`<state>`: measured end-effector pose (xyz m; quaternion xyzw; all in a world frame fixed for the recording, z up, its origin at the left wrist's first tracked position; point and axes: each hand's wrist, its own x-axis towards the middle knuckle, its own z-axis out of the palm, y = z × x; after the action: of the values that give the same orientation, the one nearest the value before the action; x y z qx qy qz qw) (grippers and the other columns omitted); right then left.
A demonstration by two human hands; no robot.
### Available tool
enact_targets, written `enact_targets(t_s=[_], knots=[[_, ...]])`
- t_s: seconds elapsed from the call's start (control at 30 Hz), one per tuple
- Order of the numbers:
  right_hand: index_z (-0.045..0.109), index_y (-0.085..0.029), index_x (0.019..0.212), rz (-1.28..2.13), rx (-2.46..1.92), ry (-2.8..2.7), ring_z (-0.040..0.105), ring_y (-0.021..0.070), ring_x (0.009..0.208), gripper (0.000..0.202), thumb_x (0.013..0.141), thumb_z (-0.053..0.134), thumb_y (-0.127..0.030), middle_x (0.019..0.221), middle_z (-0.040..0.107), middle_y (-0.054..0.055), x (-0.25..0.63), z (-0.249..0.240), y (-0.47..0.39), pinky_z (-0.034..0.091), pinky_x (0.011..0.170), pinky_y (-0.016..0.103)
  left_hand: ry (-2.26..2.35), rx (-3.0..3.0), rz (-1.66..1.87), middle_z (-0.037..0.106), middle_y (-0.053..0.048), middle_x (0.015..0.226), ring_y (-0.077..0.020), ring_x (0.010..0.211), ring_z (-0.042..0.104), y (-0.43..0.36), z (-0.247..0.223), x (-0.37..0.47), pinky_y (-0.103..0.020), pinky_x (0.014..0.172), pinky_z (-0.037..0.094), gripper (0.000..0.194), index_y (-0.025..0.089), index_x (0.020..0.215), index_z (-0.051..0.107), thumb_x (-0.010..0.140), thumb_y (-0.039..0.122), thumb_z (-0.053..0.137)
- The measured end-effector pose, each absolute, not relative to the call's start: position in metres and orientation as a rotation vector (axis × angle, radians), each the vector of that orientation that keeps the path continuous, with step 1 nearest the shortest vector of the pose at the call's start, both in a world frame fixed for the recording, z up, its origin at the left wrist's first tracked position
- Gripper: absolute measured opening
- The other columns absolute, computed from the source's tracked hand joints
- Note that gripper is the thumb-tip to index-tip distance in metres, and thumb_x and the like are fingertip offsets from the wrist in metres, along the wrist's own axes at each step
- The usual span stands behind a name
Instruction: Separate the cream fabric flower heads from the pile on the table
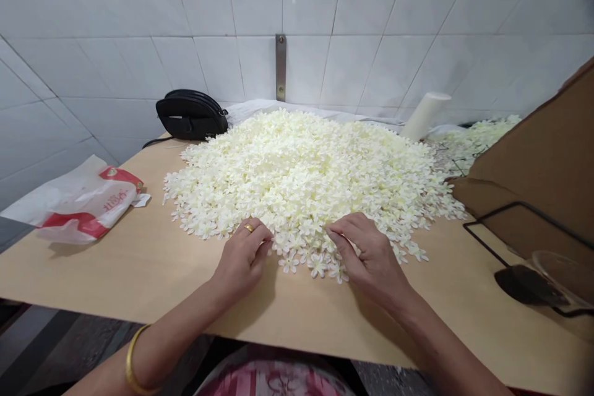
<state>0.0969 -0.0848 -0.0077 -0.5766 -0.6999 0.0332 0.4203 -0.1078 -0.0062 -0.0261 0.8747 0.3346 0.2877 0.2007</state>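
Observation:
A wide heap of small white, faintly yellow artificial flowers [297,167] covers the middle of the wooden table. My left hand [244,253], with a ring and a gold bangle, is at the heap's front left edge, thumb and fingertips pinched together near a white petal. My right hand [366,253] is at the front right edge, its thumb and index finger pinched at the flowers. Whatever lies between the fingertips of either hand is too small to make out. Some loose flowers [318,265] lie on the table between the two hands.
A red and white plastic bag [93,207] lies on the table [139,266] at left. Behind the heap are a black pouch [192,114] and a white cone [424,116]. On the right stand a brown cardboard piece [538,167] and a black wire frame [487,245].

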Motion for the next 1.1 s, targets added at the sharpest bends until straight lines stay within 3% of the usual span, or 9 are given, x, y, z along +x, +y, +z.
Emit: enact_targets(t_s=[0.13, 0.23, 0.57, 0.73, 0.9, 1.1], knots=[[0.06, -0.019, 0.092, 0.292, -1.338, -1.692, 0.053, 0.0167, 0.083, 0.016, 0.085, 0.045, -0.02, 0.085, 0.06, 0.005, 0.092, 0.01, -0.057, 0.042, 0.073, 0.03, 0.923, 1.841, 0.728, 0.041, 0.003, 0.062, -0.0103, 0.053, 0.036, 0.003, 0.004, -0.095, -0.022, 0.049, 0.029, 0.015, 0.018, 0.072, 0.045, 0.082, 0.029, 0.044], [0.059, -0.02, 0.095, 0.278, -1.319, -1.611, 0.054, 0.0167, 0.086, 0.017, 0.085, 0.045, -0.022, 0.089, 0.06, 0.004, 0.094, 0.014, -0.043, 0.043, 0.075, 0.03, 0.912, 1.711, 0.753, 0.039, 0.005, 0.059, -0.0077, 0.049, 0.029, 0.019, 0.022, -0.078, -0.02, 0.046, 0.024, 0.018, 0.017, 0.071, 0.046, 0.078, 0.033, 0.048], [0.058, -0.017, 0.086, -0.151, -1.447, -1.403, 0.052, 0.0189, 0.083, 0.015, 0.085, 0.044, -0.022, 0.083, 0.059, 0.006, 0.134, -0.021, -0.023, 0.042, 0.074, 0.034, 1.044, 1.951, 0.749, 0.042, 0.004, 0.049, -0.0092, 0.044, 0.036, 0.082, 0.026, -0.019, -0.022, 0.044, 0.027, 0.011, 0.016, 0.059, 0.047, 0.069, 0.022, 0.048], [0.059, -0.016, 0.087, -0.293, -1.519, -1.507, 0.05, 0.0196, 0.084, 0.015, 0.084, 0.045, -0.019, 0.083, 0.06, 0.006, 0.134, -0.027, -0.021, 0.04, 0.075, 0.036, 1.122, 2.206, 0.887, 0.042, 0.004, 0.05, -0.0115, 0.048, 0.037, 0.084, 0.025, -0.016, -0.023, 0.048, 0.026, 0.006, 0.018, 0.064, 0.05, 0.07, 0.016, 0.051], [0.061, -0.016, 0.082, -0.382, -1.532, -1.499, 0.051, 0.021, 0.083, 0.014, 0.082, 0.047, -0.021, 0.08, 0.062, 0.007, 0.135, -0.031, -0.023, 0.039, 0.076, 0.037, 1.148, 2.371, 0.962, 0.051, 0.001, 0.064, -0.0142, 0.065, 0.045, 0.061, 0.021, -0.06, -0.026, 0.062, 0.034, 0.011, 0.018, 0.067, 0.053, 0.077, 0.016, 0.049], [0.061, -0.016, 0.08, -0.378, -1.527, -1.509, 0.053, 0.0214, 0.082, 0.016, 0.082, 0.048, -0.024, 0.079, 0.062, 0.006, 0.131, -0.033, -0.023, 0.039, 0.074, 0.035, 0.906, 2.721, 0.81, 0.055, -0.005, 0.073, -0.0167, 0.074, 0.046, 0.019, -0.012, -0.128, -0.029, 0.066, 0.038, 0.017, 0.016, 0.075, 0.058, 0.085, 0.018, 0.044]])
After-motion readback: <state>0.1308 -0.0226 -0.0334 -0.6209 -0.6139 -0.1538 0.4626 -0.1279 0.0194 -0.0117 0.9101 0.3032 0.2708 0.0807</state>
